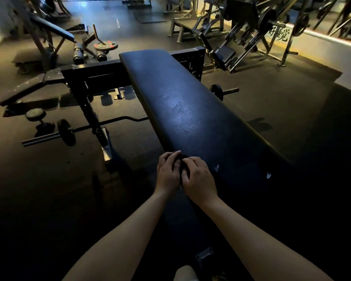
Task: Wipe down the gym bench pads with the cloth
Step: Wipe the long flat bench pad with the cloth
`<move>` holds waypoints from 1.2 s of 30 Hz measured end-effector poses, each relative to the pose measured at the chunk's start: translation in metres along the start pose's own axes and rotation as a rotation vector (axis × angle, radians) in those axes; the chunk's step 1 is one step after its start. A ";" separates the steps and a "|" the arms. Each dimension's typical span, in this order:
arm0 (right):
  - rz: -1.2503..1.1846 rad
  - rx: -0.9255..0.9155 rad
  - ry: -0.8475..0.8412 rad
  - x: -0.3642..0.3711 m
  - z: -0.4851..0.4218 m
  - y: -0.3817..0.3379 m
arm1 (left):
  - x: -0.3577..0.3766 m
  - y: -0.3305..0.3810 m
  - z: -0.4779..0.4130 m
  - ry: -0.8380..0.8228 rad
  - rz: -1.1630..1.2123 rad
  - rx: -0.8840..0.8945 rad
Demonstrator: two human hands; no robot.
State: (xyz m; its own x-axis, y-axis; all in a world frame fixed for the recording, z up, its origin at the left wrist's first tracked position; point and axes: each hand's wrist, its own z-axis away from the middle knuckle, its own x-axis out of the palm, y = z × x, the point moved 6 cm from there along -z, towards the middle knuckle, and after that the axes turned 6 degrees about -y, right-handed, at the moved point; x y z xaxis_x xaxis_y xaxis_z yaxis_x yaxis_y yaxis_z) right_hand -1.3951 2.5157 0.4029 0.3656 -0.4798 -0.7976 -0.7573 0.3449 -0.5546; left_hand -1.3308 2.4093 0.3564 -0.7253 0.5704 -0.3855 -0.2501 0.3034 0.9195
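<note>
A long black bench pad point(182, 102) runs from the upper middle down towards me, glossy where light falls on it. At its near left edge my left hand point(167, 171) and my right hand point(199, 179) sit side by side, fingers curled. Between them a small dark cloth point(182, 166) shows only as a dark fold. Both hands seem to grip it against the pad. Most of the cloth is hidden under my fingers. Small pale scuffs point(268, 175) mark the pad to the right of my hands.
The bench's black steel frame point(85, 78) stands left of the pad. A curl bar with plates point(66, 131) and a dumbbell point(36, 116) lie on the dark rubber floor at left. Another loaded bar end point(219, 91) pokes out right. Weight machines point(241, 37) stand behind.
</note>
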 end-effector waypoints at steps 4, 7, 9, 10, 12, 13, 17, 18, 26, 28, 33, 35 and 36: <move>0.024 0.001 -0.014 0.002 -0.003 -0.001 | -0.004 0.006 -0.017 -0.002 -0.046 -0.115; -0.023 0.009 0.008 -0.002 0.000 0.000 | 0.001 0.010 -0.007 -0.015 -0.028 -0.100; -0.060 0.011 0.032 -0.005 0.002 0.001 | 0.007 0.009 0.011 -0.009 0.006 -0.058; -0.077 0.012 0.046 -0.007 0.004 0.001 | 0.011 0.008 0.022 -0.001 0.032 -0.040; -0.098 0.013 0.066 -0.009 0.009 0.002 | 0.013 0.007 0.037 0.016 0.050 -0.011; -0.096 0.008 0.064 -0.010 0.012 0.002 | 0.012 0.007 0.037 0.012 0.040 -0.008; -0.056 0.008 0.028 -0.009 0.017 0.004 | 0.004 0.011 0.018 0.001 -0.033 -0.014; -0.044 0.012 0.025 -0.009 0.017 0.003 | 0.003 0.014 0.015 -0.001 -0.046 -0.044; -0.043 0.067 0.034 -0.022 0.033 0.011 | 0.014 0.017 0.052 -0.063 -0.025 0.010; -0.021 0.070 0.040 -0.029 0.045 0.017 | 0.017 0.019 0.068 -0.089 -0.004 0.041; 0.020 0.064 0.050 -0.033 0.055 0.020 | 0.006 0.028 0.046 -0.013 -0.066 0.017; 0.031 0.053 0.045 -0.033 0.052 0.015 | 0.008 0.031 0.031 -0.034 -0.071 -0.087; 0.038 0.045 0.037 -0.033 0.051 0.014 | 0.011 0.030 0.027 -0.058 -0.095 -0.126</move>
State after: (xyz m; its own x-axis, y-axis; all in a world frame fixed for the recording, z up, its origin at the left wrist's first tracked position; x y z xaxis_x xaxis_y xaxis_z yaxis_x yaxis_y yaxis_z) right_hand -1.3903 2.5770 0.4090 0.3162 -0.4953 -0.8091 -0.7447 0.3989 -0.5352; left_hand -1.3292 2.4455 0.3780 -0.6573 0.5878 -0.4716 -0.3972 0.2617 0.8797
